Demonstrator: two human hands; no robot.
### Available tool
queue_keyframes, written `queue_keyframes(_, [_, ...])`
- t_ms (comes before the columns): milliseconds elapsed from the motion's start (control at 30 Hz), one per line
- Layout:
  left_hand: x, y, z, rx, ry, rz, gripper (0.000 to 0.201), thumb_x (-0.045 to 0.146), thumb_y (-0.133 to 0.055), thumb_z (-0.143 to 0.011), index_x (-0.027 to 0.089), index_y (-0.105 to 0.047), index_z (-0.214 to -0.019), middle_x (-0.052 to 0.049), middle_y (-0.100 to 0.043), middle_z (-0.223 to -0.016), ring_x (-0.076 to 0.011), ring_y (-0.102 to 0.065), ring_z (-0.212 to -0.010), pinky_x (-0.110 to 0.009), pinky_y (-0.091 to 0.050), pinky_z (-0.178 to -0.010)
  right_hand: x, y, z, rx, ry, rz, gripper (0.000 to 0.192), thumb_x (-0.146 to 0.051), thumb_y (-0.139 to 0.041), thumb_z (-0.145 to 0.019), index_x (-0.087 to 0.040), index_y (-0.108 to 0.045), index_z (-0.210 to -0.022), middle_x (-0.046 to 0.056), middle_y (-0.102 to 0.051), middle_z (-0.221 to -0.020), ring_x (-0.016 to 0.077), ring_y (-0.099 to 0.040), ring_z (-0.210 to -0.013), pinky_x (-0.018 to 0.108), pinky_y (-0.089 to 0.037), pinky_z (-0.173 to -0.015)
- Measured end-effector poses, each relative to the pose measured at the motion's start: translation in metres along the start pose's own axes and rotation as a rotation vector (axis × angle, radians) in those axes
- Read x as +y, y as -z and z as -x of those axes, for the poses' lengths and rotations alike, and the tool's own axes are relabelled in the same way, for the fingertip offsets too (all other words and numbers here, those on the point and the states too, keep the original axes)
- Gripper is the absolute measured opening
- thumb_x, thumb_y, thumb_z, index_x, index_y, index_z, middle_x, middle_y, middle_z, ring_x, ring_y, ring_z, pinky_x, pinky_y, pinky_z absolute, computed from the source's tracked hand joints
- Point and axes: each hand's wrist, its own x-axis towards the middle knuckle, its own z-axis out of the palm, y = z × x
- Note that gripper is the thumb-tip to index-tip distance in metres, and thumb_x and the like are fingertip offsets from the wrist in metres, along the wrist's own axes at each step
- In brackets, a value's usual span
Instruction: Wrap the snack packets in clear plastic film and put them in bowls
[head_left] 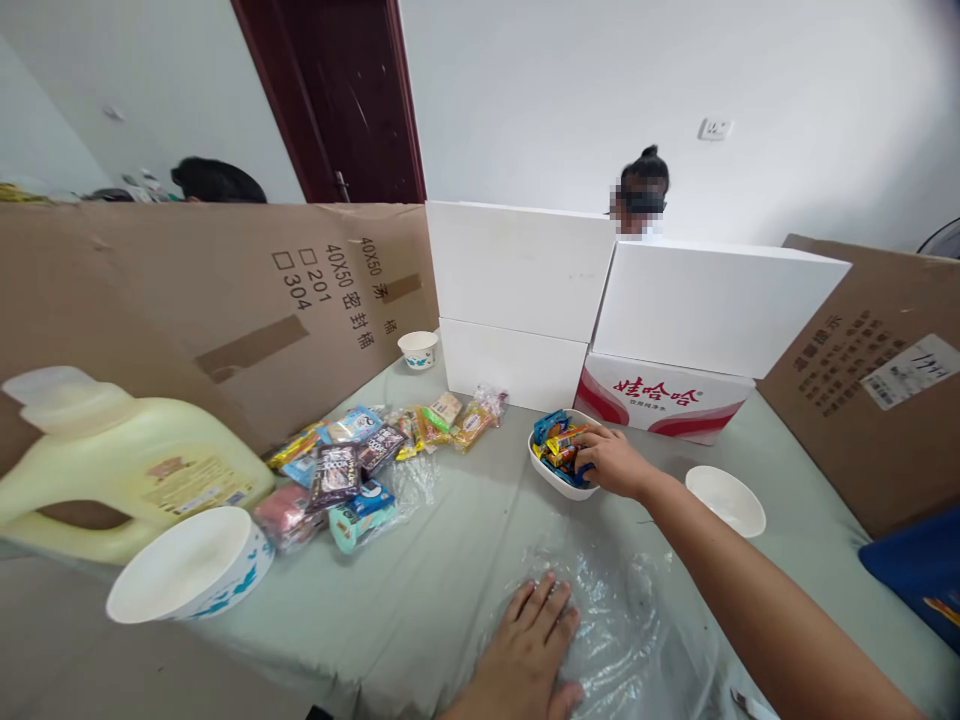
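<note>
The bowl (559,478) of wrapped candies stands just in front of the red and white box (664,398). The right hand (613,460) grasps candies inside it; a quick pull may tip the bowl. The left hand (529,645) lies flat, released, on plastic film (637,620), which may slide on the surface (450,570).

You see a pale yellow jug (112,465), a white bowl (559,470) of blue, orange and yellow wrapped sweets (556,445), a grey-green desk (450,560), brown cardboard (187,290), and a red-and-white box (664,400).
</note>
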Motion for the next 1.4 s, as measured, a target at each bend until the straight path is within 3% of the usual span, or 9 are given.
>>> queue_keyframes(367, [0.009, 0.009, 0.003, 0.037, 0.053, 0.008, 0.069, 0.038, -0.060, -0.084, 0.026, -0.033, -0.146, -0.004, -0.022, -0.157, -0.0300, -0.017, -0.145, -0.050, -0.017, -0.118, -0.016, -0.008, 0.032, -0.039, -0.047, 0.030, 0.037, -0.004, -0.050, -0.075, -0.025, -0.068, -0.099, 0.005, -0.051, -0.138, 0.0279, -0.032, -0.135, 0.057, -0.017, -0.110])
queue_keyframes(500, [0.015, 0.006, 0.002, 0.038, 0.100, 0.046, 0.064, 0.039, -0.056, -0.087, 0.026, -0.035, -0.146, -0.003, -0.022, -0.158, -0.0298, -0.014, -0.145, -0.050, -0.015, -0.119, -0.058, 0.000, 0.057, 0.175, -0.165, 0.015, 0.049, -0.001, -0.043, -0.077, -0.024, -0.062, -0.116, 0.008, -0.049, -0.140, 0.0264, -0.032, -0.136, 0.056, -0.019, -0.111])
queue_keyframes(567, [0.022, 0.007, 0.000, 0.024, 0.159, 0.058, 0.065, 0.042, -0.056, -0.086, 0.024, -0.037, -0.146, -0.005, -0.021, -0.157, -0.0317, -0.012, -0.145, -0.052, -0.015, -0.118, -0.090, -0.012, 0.081, 0.261, -0.242, -0.045, 0.044, -0.007, -0.042, -0.083, -0.021, -0.059, -0.121, 0.012, -0.049, -0.139, 0.0257, -0.039, -0.132, 0.049, -0.029, -0.110])
queue_keyframes(667, [0.029, 0.017, -0.003, -0.006, 0.261, 0.068, 0.067, 0.046, -0.054, -0.086, 0.022, -0.037, -0.146, -0.008, -0.021, -0.157, -0.0351, -0.013, -0.145, -0.054, -0.020, -0.115, -0.125, -0.052, 0.129, 0.022, -0.282, -0.136, 0.048, -0.032, -0.053, -0.087, -0.023, -0.051, -0.134, 0.013, -0.043, -0.146, 0.0353, -0.036, -0.134, 0.053, -0.039, -0.102])
queue_keyframes(767, [0.021, 0.038, -0.003, -0.003, 0.378, 0.037, 0.065, 0.047, -0.055, -0.085, 0.024, -0.040, -0.144, -0.010, -0.026, -0.156, -0.0380, -0.023, -0.141, -0.056, -0.027, -0.111, -0.122, -0.092, 0.176, -0.080, -0.401, -0.101, 0.067, -0.051, -0.055, -0.085, -0.023, -0.039, -0.144, 0.014, -0.029, -0.153, 0.0425, -0.021, -0.140, 0.066, -0.029, -0.103])
queue_keyframes(867, [0.001, 0.059, 0.004, 0.079, 0.474, -0.031, 0.059, 0.042, -0.057, -0.085, 0.017, -0.049, -0.138, -0.015, -0.038, -0.149, -0.0394, -0.032, -0.136, -0.056, -0.031, -0.108, -0.100, -0.107, 0.210, 0.073, -0.407, -0.051, 0.064, -0.050, -0.048, -0.090, -0.022, -0.036, -0.146, 0.013, -0.025, -0.155, 0.0349, -0.014, -0.144, 0.061, -0.021, -0.111])
queue_keyframes(1033, [-0.013, 0.072, 0.044, 0.279, 0.190, 0.008, 0.030, 0.032, -0.047, -0.091, 0.016, -0.063, -0.111, -0.014, -0.061, -0.117, -0.0276, -0.052, -0.115, -0.046, -0.040, -0.103, -0.104, -0.081, 0.244, 0.261, -0.298, -0.163, 0.049, -0.045, -0.047, -0.092, -0.023, -0.050, -0.136, 0.011, -0.042, -0.147, 0.0295, -0.028, -0.141, 0.052, -0.031, -0.110])
queue_keyframes(1167, [-0.008, 0.060, 0.087, 0.061, -0.154, 0.069, 0.048, 0.038, -0.068, -0.077, 0.024, -0.057, -0.121, -0.009, -0.056, -0.129, -0.0299, -0.048, -0.123, -0.049, -0.036, -0.108, -0.136, -0.075, 0.278, 0.102, -0.096, -0.282, 0.071, -0.050, -0.066, -0.079, -0.029, -0.042, -0.142, 0.010, -0.044, -0.146, 0.0319, -0.039, -0.135, 0.049, -0.036, -0.109])
queue_keyframes(1400, [-0.010, 0.047, 0.111, 0.016, -0.103, 0.166, 0.031, 0.007, -0.041, -0.086, 0.025, -0.064, -0.099, -0.004, -0.066, -0.118, -0.0217, -0.052, -0.123, -0.038, -0.039, -0.108, -0.145, -0.121, 0.310, 0.184, -0.168, -0.177, 0.043, -0.014, -0.050, -0.084, -0.033, -0.061, -0.122, 0.003, -0.058, -0.134, 0.0264, -0.052, -0.125, 0.046, -0.043, -0.104])
